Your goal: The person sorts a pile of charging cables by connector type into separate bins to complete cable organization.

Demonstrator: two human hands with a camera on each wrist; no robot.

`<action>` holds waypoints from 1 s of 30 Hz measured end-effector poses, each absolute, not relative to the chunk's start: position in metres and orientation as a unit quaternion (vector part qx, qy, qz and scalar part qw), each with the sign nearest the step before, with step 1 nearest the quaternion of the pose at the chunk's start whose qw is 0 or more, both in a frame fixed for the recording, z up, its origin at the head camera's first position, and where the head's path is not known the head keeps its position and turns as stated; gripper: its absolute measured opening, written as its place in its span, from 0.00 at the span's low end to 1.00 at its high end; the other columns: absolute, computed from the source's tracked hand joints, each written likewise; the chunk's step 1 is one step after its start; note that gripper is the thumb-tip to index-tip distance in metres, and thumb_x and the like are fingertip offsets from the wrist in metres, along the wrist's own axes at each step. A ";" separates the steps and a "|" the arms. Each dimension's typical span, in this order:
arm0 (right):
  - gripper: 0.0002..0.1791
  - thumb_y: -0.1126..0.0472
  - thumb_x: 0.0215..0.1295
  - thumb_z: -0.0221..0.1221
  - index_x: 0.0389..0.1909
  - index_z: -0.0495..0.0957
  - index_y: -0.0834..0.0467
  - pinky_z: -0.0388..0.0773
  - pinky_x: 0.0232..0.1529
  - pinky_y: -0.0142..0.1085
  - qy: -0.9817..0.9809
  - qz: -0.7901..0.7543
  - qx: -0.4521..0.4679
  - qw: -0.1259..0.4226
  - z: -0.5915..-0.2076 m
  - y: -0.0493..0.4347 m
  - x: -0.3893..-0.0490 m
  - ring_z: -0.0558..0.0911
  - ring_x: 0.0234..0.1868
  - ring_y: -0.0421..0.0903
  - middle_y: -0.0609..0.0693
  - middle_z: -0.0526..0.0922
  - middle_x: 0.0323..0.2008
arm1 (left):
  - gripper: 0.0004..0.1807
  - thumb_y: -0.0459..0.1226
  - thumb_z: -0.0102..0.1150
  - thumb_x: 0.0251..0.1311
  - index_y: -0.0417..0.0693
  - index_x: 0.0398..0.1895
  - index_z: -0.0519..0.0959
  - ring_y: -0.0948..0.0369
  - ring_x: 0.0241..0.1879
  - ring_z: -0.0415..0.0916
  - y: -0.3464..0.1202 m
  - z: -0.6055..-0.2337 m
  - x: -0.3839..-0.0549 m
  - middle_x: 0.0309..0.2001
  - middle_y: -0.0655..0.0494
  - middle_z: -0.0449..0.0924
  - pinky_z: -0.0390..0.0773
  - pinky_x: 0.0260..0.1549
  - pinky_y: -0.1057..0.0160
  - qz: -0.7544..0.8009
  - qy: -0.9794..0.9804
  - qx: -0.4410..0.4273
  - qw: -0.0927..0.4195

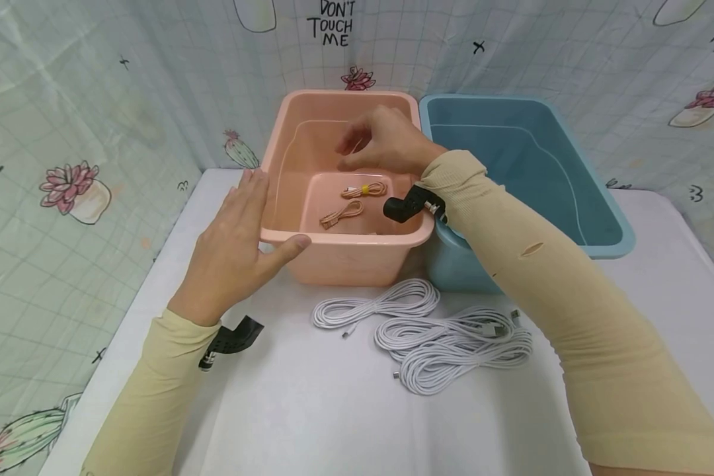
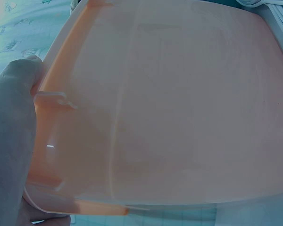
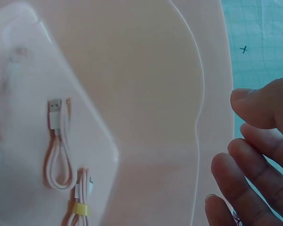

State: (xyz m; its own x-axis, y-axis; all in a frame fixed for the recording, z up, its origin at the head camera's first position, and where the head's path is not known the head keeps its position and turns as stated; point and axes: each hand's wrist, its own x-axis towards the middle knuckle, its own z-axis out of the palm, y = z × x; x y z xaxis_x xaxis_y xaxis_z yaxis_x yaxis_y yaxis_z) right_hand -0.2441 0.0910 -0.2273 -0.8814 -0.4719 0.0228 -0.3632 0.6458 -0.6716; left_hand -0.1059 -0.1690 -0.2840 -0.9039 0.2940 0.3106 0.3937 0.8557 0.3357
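A salmon-pink plastic bin [image 1: 345,239] stands at the back of the table with short pinkish cables on its floor. One bundle [image 1: 373,190] has a yellow tie, and a looped cable [image 1: 343,215] with a USB plug lies in front of it. My left hand [image 1: 232,248] rests on the bin's front left corner, fingers straight along the side rim, thumb over the front rim. Inside the bin's opening, above the cables, my right hand [image 1: 387,142] has loosely bent fingers and nothing between them. In the right wrist view its fingertips [image 3: 224,167] are apart.
A blue bin [image 1: 621,244] stands against the pink one on the right, partly behind my right forearm. Several coiled white cables [image 1: 404,299] lie on the white table [image 1: 309,410] before the bins. A patterned cloth [image 1: 172,86] hangs behind and on the left.
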 end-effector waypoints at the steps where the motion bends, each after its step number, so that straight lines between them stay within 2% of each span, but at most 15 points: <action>1: 0.14 0.56 0.61 0.73 0.48 0.88 0.54 0.82 0.50 0.32 0.904 -0.351 -0.230 0.077 -0.227 0.092 -0.244 0.86 0.45 0.41 0.50 0.90 0.46 | 0.56 0.66 0.56 0.66 0.47 0.85 0.45 0.51 0.86 0.44 -0.168 -0.284 -0.106 0.85 0.48 0.48 0.58 0.79 0.38 -0.200 -0.955 -0.181 0.125; 9: 0.12 0.54 0.64 0.72 0.46 0.89 0.54 0.81 0.49 0.30 0.909 -0.339 -0.236 0.052 -0.221 0.097 -0.240 0.85 0.43 0.39 0.50 0.91 0.43 | 0.57 0.68 0.54 0.66 0.46 0.85 0.44 0.49 0.85 0.44 -0.163 -0.283 -0.104 0.85 0.47 0.47 0.55 0.81 0.42 -0.201 -0.953 -0.188 0.128; 19: 0.10 0.52 0.66 0.70 0.44 0.89 0.52 0.82 0.49 0.31 0.900 -0.344 -0.265 0.025 -0.205 0.105 -0.225 0.86 0.43 0.38 0.48 0.91 0.42 | 0.57 0.68 0.55 0.66 0.46 0.85 0.44 0.48 0.85 0.43 -0.161 -0.284 -0.101 0.85 0.47 0.46 0.56 0.80 0.39 -0.198 -0.956 -0.183 0.119; 23: 0.09 0.52 0.65 0.71 0.42 0.89 0.50 0.82 0.48 0.30 0.895 -0.350 -0.277 0.019 -0.196 0.107 -0.215 0.87 0.41 0.36 0.46 0.91 0.40 | 0.56 0.66 0.56 0.66 0.47 0.85 0.43 0.49 0.86 0.42 -0.162 -0.283 -0.101 0.85 0.48 0.45 0.59 0.77 0.34 -0.196 -0.958 -0.177 0.114; 30: 0.06 0.56 0.64 0.71 0.40 0.89 0.52 0.83 0.44 0.30 0.875 -0.362 -0.321 0.018 -0.188 0.114 -0.187 0.87 0.38 0.37 0.47 0.91 0.38 | 0.56 0.65 0.56 0.67 0.49 0.85 0.43 0.49 0.86 0.43 -0.167 -0.281 -0.104 0.85 0.48 0.46 0.61 0.74 0.31 -0.189 -0.961 -0.172 0.105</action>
